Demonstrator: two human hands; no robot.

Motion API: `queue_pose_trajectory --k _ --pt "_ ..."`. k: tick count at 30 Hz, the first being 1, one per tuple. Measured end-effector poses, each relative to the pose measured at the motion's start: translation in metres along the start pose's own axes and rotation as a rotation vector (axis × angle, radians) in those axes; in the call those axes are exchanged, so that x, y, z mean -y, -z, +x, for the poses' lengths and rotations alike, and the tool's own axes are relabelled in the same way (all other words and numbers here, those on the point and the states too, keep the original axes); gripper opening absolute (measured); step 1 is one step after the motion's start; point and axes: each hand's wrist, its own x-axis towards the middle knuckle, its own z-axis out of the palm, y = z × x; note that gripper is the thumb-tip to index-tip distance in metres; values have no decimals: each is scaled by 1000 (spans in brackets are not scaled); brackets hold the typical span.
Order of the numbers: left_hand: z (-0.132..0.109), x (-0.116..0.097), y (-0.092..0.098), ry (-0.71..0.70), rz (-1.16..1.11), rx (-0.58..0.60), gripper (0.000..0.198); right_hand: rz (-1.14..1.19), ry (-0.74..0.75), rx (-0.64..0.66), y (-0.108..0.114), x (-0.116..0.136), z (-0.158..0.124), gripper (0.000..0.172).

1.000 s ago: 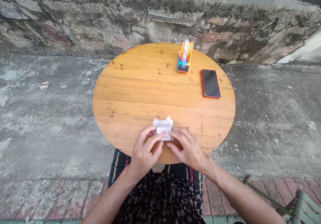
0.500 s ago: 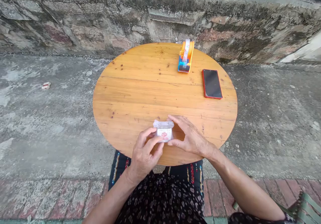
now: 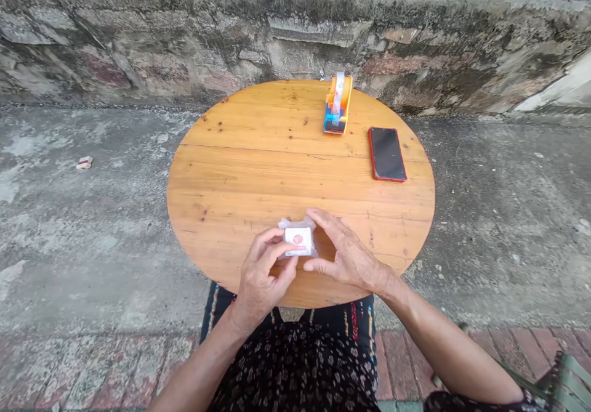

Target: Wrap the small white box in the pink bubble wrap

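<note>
A small white box (image 3: 298, 238) with red print is in loose clear plastic wrap, near the front edge of the round wooden table (image 3: 258, 178). My left hand (image 3: 264, 270) grips it from the left, one fingertip on its printed face and the thumb at its lower edge. On the other side, my right hand (image 3: 341, 249) is spread in a wide curve, index finger by the wrap's upper right corner and thumb near the lower right. Whether those fingertips touch the plastic I cannot tell.
An orange and blue tape dispenser (image 3: 338, 104) stands at the back of the table. Right of it lies a phone (image 3: 388, 154) in a red case. A stone wall (image 3: 207, 48) runs behind the table. A small crumpled piece (image 3: 84, 162) lies on the concrete at left.
The box has turned so its printed face shows more fully. My right thumb has come slightly away from the wrap's lower right side. The whole view has shifted a little.
</note>
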Motion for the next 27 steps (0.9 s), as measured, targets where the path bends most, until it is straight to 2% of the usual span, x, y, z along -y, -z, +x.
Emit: queue_pose_trajectory --k 3,13,27 --pt "-3 -1 1 -43 23 5 23 26 -26 29 -3 -1 -1 95" --pt "-23 -1 5 -109 119 34 27 19 50 -47 -18 2 -16 88" --pt "-22 -1 2 -126 128 11 27 70 75 -80 -19 1 -17 79"
